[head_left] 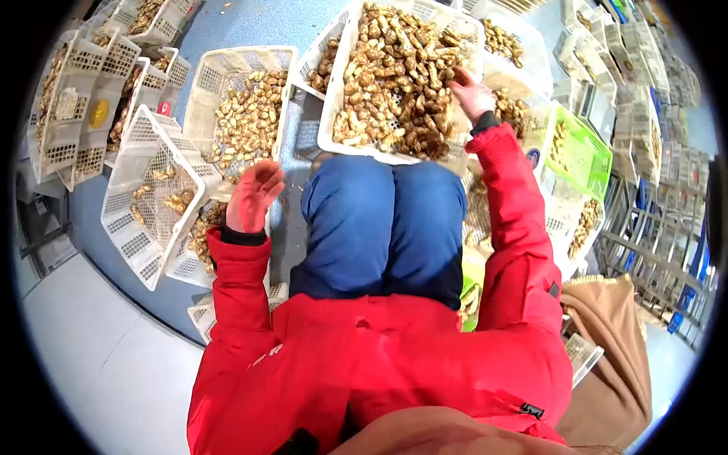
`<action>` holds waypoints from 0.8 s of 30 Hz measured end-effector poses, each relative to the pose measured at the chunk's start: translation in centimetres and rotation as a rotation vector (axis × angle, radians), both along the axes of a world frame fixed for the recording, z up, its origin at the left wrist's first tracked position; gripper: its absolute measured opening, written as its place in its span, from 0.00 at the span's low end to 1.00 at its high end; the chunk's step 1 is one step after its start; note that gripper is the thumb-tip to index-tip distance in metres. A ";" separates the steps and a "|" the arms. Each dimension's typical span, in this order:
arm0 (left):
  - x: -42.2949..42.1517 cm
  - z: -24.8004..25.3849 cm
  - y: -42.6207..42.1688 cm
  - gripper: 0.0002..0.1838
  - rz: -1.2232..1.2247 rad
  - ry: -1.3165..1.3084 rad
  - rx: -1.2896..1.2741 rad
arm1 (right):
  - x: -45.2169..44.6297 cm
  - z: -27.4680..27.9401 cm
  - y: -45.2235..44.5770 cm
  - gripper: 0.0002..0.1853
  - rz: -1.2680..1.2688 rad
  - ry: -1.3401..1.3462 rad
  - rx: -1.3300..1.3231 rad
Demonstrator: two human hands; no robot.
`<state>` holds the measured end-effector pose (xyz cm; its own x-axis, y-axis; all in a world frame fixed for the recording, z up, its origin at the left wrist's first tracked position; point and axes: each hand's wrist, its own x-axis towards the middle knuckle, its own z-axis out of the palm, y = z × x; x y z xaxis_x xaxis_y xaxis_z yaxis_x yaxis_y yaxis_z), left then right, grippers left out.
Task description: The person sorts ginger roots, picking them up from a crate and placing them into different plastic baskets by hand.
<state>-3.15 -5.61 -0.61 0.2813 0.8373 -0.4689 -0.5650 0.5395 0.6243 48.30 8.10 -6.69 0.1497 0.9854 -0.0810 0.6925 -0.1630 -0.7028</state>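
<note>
Left hand [256, 196] open, empty, left of the white plastic crate [334, 106]; right hand [472, 94] half-curled over it, hold unclear. Its knobbly brown mushrooms [398, 70] look light, bruisable: grasp mid-length.

Mottled brown mushrooms [394, 68], white crate [336, 92]

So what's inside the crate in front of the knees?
The white crate holds a heap of brown mushroom-like pieces; whatever lies under the topmost ones is covered from view.

Two hands [256, 197], two green crates [594, 161], one brown cloth [610, 341], and uncountably many mushrooms [387, 68] and white crates [331, 106].
</note>
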 end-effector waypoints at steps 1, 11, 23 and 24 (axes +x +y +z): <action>1.0 0.2 0.8 0.22 -0.024 -0.018 0.029 | -3.9 3.8 2.1 0.28 0.019 -0.335 -0.197; 9.6 1.2 10.2 0.16 -0.258 0.362 0.226 | -6.3 -0.1 7.6 0.19 -0.119 -0.123 0.101; 14.3 0.1 13.4 0.18 -0.461 0.298 0.005 | -13.0 -0.2 5.7 0.20 0.386 -0.623 0.133; 13.0 -0.3 13.3 0.21 -0.430 0.082 -0.011 | -12.0 -2.6 6.8 0.17 0.495 -0.815 0.191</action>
<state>9.82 7.69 -0.96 0.5647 0.6472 -0.5121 -0.2363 0.7214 0.6510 36.35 14.88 -9.25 -0.3457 0.9378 0.0314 0.9380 0.3445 0.0381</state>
